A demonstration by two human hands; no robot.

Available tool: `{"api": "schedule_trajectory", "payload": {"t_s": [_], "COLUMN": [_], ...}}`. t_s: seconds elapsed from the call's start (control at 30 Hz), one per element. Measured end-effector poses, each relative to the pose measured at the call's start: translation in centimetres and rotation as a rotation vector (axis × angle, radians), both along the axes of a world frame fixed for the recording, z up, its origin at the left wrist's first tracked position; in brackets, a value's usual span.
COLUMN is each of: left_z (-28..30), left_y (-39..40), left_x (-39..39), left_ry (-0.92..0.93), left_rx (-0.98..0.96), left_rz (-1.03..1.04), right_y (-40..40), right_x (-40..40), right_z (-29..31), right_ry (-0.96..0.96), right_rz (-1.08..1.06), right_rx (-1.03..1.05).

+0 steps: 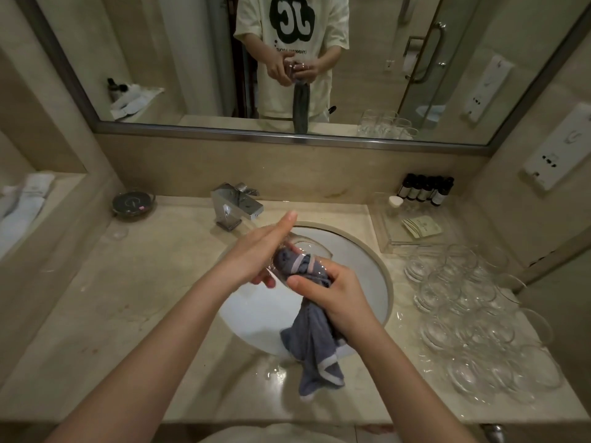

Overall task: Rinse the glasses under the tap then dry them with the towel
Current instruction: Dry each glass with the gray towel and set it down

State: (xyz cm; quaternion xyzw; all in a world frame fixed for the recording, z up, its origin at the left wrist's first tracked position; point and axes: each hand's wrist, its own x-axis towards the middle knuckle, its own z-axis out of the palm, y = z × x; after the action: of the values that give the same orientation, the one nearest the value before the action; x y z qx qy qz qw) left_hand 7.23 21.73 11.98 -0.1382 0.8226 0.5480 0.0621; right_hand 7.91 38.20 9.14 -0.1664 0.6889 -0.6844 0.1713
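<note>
A clear glass (302, 246) lies on its side over the white sink (361, 260), with my left hand (259, 251) wrapped around its outside. A grey-blue towel (315, 343) with pale stripes is stuffed into the glass, and its loose end hangs down over the basin's front rim. My right hand (329, 289) grips the towel just outside the glass mouth. The chrome tap (238, 204) stands behind the sink; I see no water running from it.
Several clear glasses (473, 314) crowd the counter to the right. A clear tray (412, 228) with sachets and small dark bottles (427, 190) sits at the back right. A dark soap dish (132, 203) rests at the back left. The mirror (192, 59) reflects the person.
</note>
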Motion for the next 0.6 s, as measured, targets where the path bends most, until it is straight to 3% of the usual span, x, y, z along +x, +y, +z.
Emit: {"api": "schedule_trajectory", "payload": {"t_s": [0.1,0.2,0.27,0.33,0.47,0.53,0.6], "left_z": [-0.9,-1.6,-1.5,-1.1,0.0,-0.2,-0.4], "left_y": [0.1,0.0,-0.3,-0.5,-0.2,-0.3,-0.6], "left_x": [-0.5,0.3,0.8,0.7,-0.1,-0.4,-0.4], "left_ry": [0.115,0.562,0.711,0.648,0.173,0.161,0.245], "left_rx": [-0.104,-0.126,-0.137,-0.140,0.141,0.004,-0.021], "left_rz": [0.067,0.023,-0.069,-0.078,0.113,0.122,0.108], "right_y": [-0.2,-0.1,0.0,-0.3,-1.1,-1.3,-1.3], "right_x": [0.0,-0.2,-0.2,-0.2,0.4,0.4,0.1], "right_z": [0.1,0.7,0.5,0.1,-0.2,-0.3,-0.5], "right_ry": [0.000,-0.320,-0.478,-0.456,-0.161,-0.143,-0.257], "right_rz": [0.020,0.128,0.173,0.136,-0.022,0.004,0.035], "right_rx": [-0.016,-0.221,-0.360,-0.367,-0.216,-0.212,-0.238]}}
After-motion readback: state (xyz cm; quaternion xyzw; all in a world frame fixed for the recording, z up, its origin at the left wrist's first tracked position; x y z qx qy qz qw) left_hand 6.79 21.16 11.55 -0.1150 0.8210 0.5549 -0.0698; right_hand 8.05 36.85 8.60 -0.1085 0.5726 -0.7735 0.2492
